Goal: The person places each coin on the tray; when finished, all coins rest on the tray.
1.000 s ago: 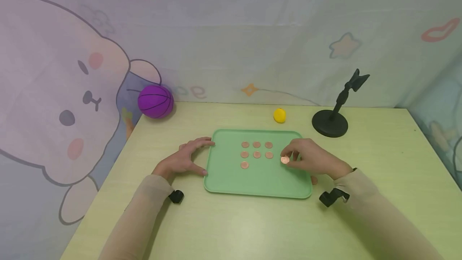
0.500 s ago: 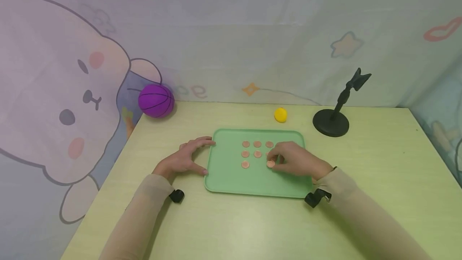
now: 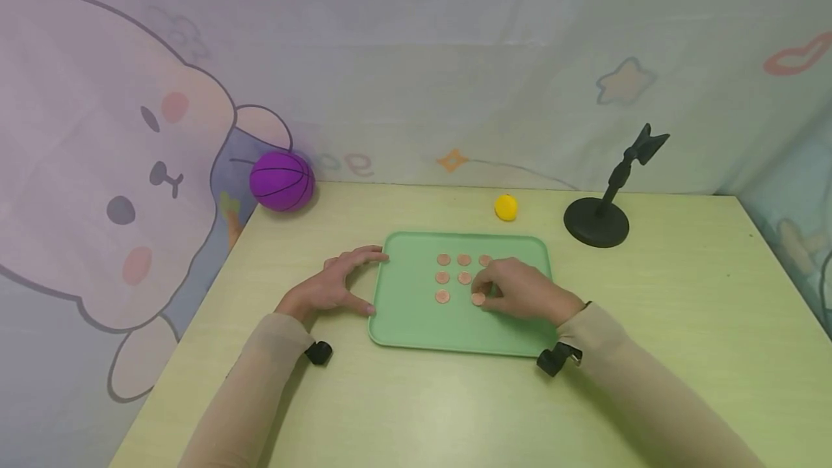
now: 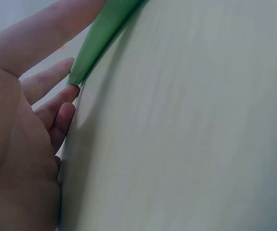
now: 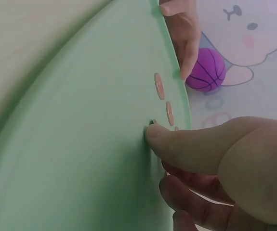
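Note:
On the table lies a green tray with copper-coloured coins set out in rows. My right hand pinches one coin between thumb and fingers, low over the tray, to the right of the single coin in the nearest row. In the right wrist view the thumb hides most of the held coin. My left hand is at the tray's left edge, thumb and fingers spread and touching the rim. The left wrist view shows its fingers against the green rim.
A purple ball sits at the table's back left corner. Behind the tray are a small yellow ball and a black stand. A printed cloth hangs along the back edge.
Carrying the coin, my right hand has moved left and slightly nearer over the tray, now covering a coin in the middle row. My left hand has stayed at the rim.

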A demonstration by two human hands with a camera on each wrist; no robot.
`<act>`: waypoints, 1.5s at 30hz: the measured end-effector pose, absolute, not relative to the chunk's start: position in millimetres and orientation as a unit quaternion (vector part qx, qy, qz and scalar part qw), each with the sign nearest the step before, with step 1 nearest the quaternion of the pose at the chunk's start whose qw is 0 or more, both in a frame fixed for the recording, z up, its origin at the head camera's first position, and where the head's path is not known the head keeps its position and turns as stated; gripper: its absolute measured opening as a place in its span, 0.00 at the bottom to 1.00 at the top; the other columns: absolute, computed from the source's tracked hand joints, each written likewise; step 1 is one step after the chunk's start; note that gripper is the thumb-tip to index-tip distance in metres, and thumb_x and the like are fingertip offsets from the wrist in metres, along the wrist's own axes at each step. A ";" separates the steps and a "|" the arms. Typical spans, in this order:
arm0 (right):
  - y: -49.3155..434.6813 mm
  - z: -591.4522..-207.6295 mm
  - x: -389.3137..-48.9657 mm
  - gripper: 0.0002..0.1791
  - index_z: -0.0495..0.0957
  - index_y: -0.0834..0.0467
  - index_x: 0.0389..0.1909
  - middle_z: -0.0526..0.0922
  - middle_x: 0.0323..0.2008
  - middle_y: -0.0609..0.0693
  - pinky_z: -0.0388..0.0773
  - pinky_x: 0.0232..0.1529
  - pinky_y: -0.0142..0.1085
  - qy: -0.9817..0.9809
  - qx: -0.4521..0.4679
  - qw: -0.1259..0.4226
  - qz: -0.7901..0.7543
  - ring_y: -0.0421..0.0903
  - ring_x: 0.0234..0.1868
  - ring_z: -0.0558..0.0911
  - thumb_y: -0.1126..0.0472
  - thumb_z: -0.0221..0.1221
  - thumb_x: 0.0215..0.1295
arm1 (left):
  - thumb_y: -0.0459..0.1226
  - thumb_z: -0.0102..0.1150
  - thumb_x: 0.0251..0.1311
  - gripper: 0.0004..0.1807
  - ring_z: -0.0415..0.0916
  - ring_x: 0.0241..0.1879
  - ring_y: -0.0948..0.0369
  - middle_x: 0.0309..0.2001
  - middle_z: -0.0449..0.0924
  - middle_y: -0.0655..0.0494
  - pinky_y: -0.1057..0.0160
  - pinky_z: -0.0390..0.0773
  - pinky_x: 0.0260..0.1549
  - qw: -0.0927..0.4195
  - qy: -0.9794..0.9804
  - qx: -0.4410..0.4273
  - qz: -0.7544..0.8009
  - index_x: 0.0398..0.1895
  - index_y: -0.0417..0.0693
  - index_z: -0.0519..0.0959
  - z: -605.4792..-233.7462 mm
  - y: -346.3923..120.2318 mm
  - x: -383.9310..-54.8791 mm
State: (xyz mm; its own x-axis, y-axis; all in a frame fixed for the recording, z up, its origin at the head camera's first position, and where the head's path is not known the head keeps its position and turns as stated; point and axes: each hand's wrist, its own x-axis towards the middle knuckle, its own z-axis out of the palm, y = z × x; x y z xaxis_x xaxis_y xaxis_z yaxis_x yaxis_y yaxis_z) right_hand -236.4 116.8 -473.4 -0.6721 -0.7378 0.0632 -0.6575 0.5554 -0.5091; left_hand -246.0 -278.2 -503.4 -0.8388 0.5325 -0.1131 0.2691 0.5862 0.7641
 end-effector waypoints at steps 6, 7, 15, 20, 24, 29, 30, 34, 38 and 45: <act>115.4 -473.0 -235.3 0.04 0.89 0.54 0.41 0.88 0.36 0.41 0.78 0.40 0.34 0.882 -0.388 0.080 -0.255 0.34 0.28 0.75 0.61 0.72 0.67 | 0.45 0.86 0.44 0.52 0.46 0.81 0.48 0.83 0.54 0.57 0.38 0.39 0.74 0.162 0.874 0.236 0.392 0.76 0.62 0.70 -503.4 -278.4 -246.0; 115.2 -472.6 -234.9 0.05 0.89 0.54 0.41 0.88 0.36 0.41 0.78 0.41 0.34 0.883 -0.385 0.081 -0.255 0.34 0.29 0.76 0.61 0.72 0.66 | 0.45 0.86 0.44 0.52 0.46 0.81 0.47 0.83 0.54 0.56 0.37 0.39 0.74 0.162 0.874 0.237 0.392 0.76 0.61 0.70 -503.2 -278.3 -245.8; 111.2 -472.4 -233.6 0.04 0.89 0.54 0.39 0.86 0.32 0.40 0.77 0.38 0.34 0.893 -0.366 0.080 -0.251 0.35 0.29 0.76 0.59 0.72 0.66 | 0.45 0.86 0.44 0.52 0.47 0.81 0.49 0.83 0.54 0.58 0.39 0.39 0.74 0.163 0.875 0.232 0.393 0.76 0.63 0.71 -501.1 -278.1 -245.0; 107.5 -473.3 -232.6 0.04 0.88 0.54 0.38 0.86 0.32 0.39 0.76 0.37 0.33 0.895 -0.363 0.078 -0.246 0.35 0.29 0.75 0.59 0.72 0.67 | 0.45 0.86 0.44 0.52 0.46 0.81 0.49 0.83 0.54 0.59 0.39 0.40 0.74 0.165 0.875 0.227 0.395 0.76 0.63 0.71 -503.0 -278.5 -245.0; 104.4 -474.3 -232.4 0.04 0.88 0.53 0.38 0.86 0.31 0.39 0.76 0.36 0.33 0.898 -0.361 0.073 -0.242 0.35 0.28 0.74 0.58 0.72 0.67 | 0.44 0.86 0.43 0.52 0.45 0.81 0.50 0.83 0.54 0.60 0.40 0.41 0.73 0.169 0.874 0.222 0.398 0.76 0.64 0.71 -503.2 -278.2 -244.6; 100.8 -473.3 -231.7 0.04 0.87 0.52 0.37 0.82 0.32 0.42 0.74 0.34 0.34 0.903 -0.351 0.073 -0.239 0.37 0.30 0.73 0.57 0.71 0.67 | 0.44 0.86 0.44 0.52 0.45 0.81 0.51 0.83 0.54 0.60 0.41 0.40 0.73 0.169 0.874 0.223 0.397 0.76 0.63 0.71 -502.2 -278.0 -244.8; 100.3 -472.9 -231.5 0.04 0.87 0.52 0.37 0.81 0.32 0.42 0.74 0.34 0.34 0.903 -0.350 0.072 -0.239 0.38 0.30 0.73 0.57 0.71 0.67 | 0.44 0.86 0.44 0.52 0.46 0.81 0.51 0.83 0.54 0.60 0.41 0.40 0.73 0.168 0.874 0.224 0.397 0.76 0.62 0.71 -502.2 -277.9 -244.9; 98.0 -471.5 -231.3 0.04 0.87 0.53 0.36 0.81 0.31 0.43 0.75 0.34 0.34 0.901 -0.352 0.066 -0.243 0.38 0.30 0.73 0.58 0.72 0.67 | 0.44 0.86 0.44 0.52 0.46 0.81 0.51 0.83 0.54 0.60 0.41 0.40 0.73 0.167 0.874 0.226 0.396 0.76 0.63 0.71 -502.8 -278.1 -245.2; 96.0 -471.7 -232.4 0.04 0.87 0.53 0.34 0.81 0.28 0.40 0.75 0.33 0.34 0.900 -0.352 0.068 -0.247 0.37 0.29 0.74 0.59 0.72 0.66 | 0.44 0.86 0.44 0.51 0.45 0.81 0.51 0.83 0.54 0.62 0.41 0.40 0.73 0.168 0.875 0.223 0.395 0.75 0.65 0.71 -504.5 -278.8 -245.5; 95.0 -473.9 -234.1 0.04 0.86 0.52 0.32 0.80 0.25 0.38 0.74 0.31 0.33 0.902 -0.345 0.073 -0.247 0.38 0.28 0.74 0.59 0.72 0.65 | 0.44 0.86 0.43 0.51 0.44 0.81 0.50 0.83 0.54 0.62 0.39 0.41 0.73 0.172 0.873 0.215 0.403 0.75 0.65 0.71 -505.1 -279.1 -245.4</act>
State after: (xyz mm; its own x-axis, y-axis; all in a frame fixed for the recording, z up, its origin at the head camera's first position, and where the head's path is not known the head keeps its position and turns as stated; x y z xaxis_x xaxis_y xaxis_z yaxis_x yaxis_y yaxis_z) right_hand -234.1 95.0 -473.9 -0.7508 -0.6593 0.0389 -0.5873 0.6395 -0.4961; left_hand -245.4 -279.1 -505.1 -0.8485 0.5138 -0.1267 0.2372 0.5833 0.7768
